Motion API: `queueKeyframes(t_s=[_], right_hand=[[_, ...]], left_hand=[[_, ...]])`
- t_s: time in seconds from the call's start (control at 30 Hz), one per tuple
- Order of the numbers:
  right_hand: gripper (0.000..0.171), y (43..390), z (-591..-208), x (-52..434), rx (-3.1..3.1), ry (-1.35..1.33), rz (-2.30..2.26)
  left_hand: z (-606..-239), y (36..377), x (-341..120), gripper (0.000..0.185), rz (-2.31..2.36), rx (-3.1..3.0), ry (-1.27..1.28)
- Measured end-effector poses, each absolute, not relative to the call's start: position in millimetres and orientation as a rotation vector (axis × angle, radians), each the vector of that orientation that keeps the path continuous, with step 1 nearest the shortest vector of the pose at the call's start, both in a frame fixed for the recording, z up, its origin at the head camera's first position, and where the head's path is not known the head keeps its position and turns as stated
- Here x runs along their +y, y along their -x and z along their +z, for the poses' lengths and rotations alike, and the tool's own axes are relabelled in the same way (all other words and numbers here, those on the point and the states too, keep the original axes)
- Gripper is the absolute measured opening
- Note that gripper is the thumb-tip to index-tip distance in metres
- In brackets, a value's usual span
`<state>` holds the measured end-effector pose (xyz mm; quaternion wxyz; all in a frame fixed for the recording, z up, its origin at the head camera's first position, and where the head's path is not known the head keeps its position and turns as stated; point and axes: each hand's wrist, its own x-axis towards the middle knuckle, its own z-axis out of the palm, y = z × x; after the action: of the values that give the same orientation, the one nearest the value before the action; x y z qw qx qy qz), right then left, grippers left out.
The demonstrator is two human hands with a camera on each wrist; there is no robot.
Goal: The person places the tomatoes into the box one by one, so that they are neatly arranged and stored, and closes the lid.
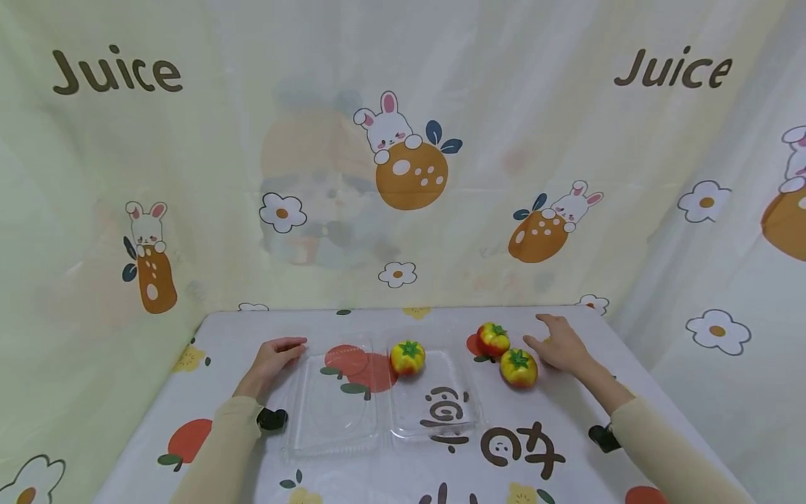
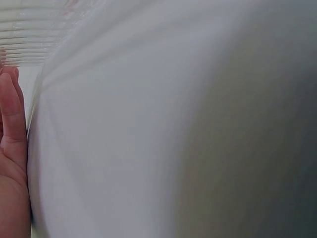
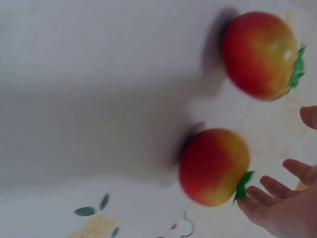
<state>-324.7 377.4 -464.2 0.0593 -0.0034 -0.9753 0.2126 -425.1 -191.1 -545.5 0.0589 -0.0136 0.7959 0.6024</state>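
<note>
My white, fruit-printed tabletop [image 1: 579, 458] stands before cream, rabbit-printed curtains [image 1: 535, 126]. Two shiny, round, red-and-yellow fruits with green leafy tops [image 1: 519, 372] sit beside my right hand [image 1: 560, 346], its fingers spread, empty. A third fruit [image 1: 406, 360] sits in the right half of an open, clear plastic container [image 1: 415, 434]; my left hand [image 1: 277, 358] lies loosely extended by its left edge, gripping nothing.

3 fruits [image 1: 520, 378] are red-yellow with green tops [image 1: 519, 358]; the white tablecloth [image 1: 371, 483] has red fruit prints [image 1: 190, 439].
</note>
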Motion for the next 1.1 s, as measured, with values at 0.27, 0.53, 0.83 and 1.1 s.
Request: queueKeyframes(t_s=[0.27,0.53,0.83,1.1], right_hand=[[0.072,315.2,-480.7,408.9,-2.978,0.090,0.612],[0.069,312.2,-486.5,423.7,-2.995,0.105,0.641],[0.070,314.5,-491.4,428.3,-2.984,0.168,0.689],[0.071,313.1,-488.9,427.8,-2.967,0.172,0.707]], left_hand=[[-545.3,422.1,-190.1,0.034,1.829,2.417,0.049],[-542.9,422.3,-189.9,0.035,1.850,2.408,0.039],[-543.1,423.7,-190.9,0.034,1.825,2.424,0.038],[-543.0,421.4,-191.2,0.034,1.831,2.406,0.051]])
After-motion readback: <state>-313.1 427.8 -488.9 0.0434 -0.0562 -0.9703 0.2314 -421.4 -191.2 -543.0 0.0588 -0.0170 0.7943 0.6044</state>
